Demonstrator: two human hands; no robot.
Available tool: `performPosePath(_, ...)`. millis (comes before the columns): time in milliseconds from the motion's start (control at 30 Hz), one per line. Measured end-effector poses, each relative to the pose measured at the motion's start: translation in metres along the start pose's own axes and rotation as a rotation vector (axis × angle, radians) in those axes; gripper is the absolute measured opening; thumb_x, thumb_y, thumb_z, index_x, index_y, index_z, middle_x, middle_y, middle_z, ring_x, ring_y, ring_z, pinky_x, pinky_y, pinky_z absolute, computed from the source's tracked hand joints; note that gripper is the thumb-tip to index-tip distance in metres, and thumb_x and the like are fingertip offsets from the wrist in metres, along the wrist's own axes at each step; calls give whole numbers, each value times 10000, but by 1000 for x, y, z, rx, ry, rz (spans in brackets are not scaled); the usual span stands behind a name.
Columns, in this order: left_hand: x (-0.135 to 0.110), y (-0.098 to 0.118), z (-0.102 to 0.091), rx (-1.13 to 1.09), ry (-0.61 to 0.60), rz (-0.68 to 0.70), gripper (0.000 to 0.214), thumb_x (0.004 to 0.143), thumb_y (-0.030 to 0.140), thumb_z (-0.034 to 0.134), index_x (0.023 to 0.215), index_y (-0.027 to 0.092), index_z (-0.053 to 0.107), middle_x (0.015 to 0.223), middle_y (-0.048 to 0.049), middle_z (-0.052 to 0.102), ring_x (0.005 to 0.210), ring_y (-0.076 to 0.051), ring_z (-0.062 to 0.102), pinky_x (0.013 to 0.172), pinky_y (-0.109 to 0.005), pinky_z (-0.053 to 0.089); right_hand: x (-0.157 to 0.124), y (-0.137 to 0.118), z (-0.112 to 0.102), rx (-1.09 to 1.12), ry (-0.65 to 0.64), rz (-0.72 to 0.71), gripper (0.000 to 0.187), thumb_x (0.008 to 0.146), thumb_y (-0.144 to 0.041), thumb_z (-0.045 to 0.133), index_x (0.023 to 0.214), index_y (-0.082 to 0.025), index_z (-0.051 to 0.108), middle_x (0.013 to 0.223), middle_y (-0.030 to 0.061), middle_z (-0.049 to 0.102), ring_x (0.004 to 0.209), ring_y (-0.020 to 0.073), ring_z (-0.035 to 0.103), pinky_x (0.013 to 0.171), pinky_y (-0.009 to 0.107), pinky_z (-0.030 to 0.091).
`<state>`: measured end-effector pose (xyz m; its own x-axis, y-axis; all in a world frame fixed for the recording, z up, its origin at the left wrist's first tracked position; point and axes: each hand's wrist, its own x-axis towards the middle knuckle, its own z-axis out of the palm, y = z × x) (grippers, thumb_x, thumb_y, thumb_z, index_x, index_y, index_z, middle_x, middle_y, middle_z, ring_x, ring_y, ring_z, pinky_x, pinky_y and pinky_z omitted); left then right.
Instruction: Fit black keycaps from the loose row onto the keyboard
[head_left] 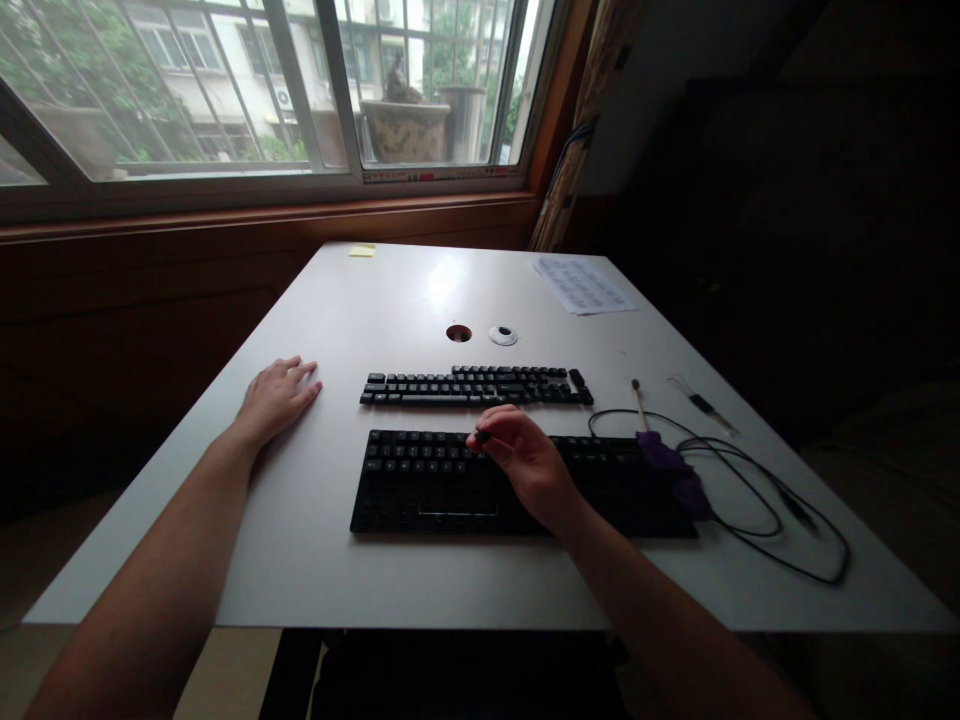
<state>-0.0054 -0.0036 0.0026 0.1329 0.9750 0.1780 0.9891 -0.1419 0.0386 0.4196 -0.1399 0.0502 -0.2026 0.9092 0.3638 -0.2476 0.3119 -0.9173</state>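
Note:
A black keyboard (435, 490) lies near the front of the table, with keycaps on its upper rows and its lower rows bare. Behind it, loose black keycaps (420, 388) are laid out in rows. My right hand (525, 462) is above the keyboard, thumb and fingers pinched on a small black keycap (482, 436). Part of the keyboard is hidden behind that hand and forearm. To the left, my left hand (277, 398) rests flat on the table with fingers stretched out, apart from both the keyboard and the loose keycaps.
A purple cloth (660, 450) and a small brush (637, 395) lie at the keyboard's right end. Beside them are a coiled black cable (780, 530) and a wire keycap puller (705, 405). Farther back are a cable hole (459, 333), its cover (503, 336) and papers (581, 285).

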Motion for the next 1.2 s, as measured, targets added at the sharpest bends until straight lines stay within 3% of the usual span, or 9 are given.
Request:
performPosePath(233,-1,1,-2,-8,-4,5,629,1027,549,332,1498,189,541,1555,-166,493,1437,-347,450,1188,-504,357,0,-8,3,-45,15,-16,59,971,-316,695,947,-272,664,1076,19,595,940,166,681,902,372,606)
performPosePath(400,0,1,-2,-12,-4,-3,607,1027,549,347,1493,215,546,1558,-145,500,1435,-336,453,1187,-489,357,-1,-9,3,-74,10,-11,85,977,-334,685,1047,-291,663,1098,24,588,942,169,680,896,378,608)
performPosePath(633,0,1,-2,6,-12,-2,625,1028,549,331,1499,194,539,1562,-159,490,1443,-342,444,1190,-493,350,-2,-7,4,-56,23,-39,68,985,-301,672,955,-272,618,1092,12,590,943,158,686,900,361,600)
performPosePath(767,-1,3,-3,17,-10,4,625,1028,543,330,1500,190,538,1550,-161,502,1432,-343,455,1184,-494,360,-2,-5,4,-66,29,-24,101,980,-335,679,1054,-289,627,1103,16,591,928,158,686,884,369,608)
performPosePath(1033,0,2,-3,6,-10,3,642,1027,557,318,1507,190,535,1564,-164,487,1442,-350,444,1185,-506,362,-2,-4,-5,-318,55,-1,167,926,-319,742,1082,-299,685,1095,32,669,1006,192,653,908,373,571)
performPosePath(1200,-1,0,-2,-2,-1,7,632,1026,554,327,1498,192,544,1559,-159,496,1439,-348,447,1184,-501,360,1,-7,-11,-565,-104,44,173,881,-273,779,1042,-277,715,993,22,723,924,200,688,871,382,572)
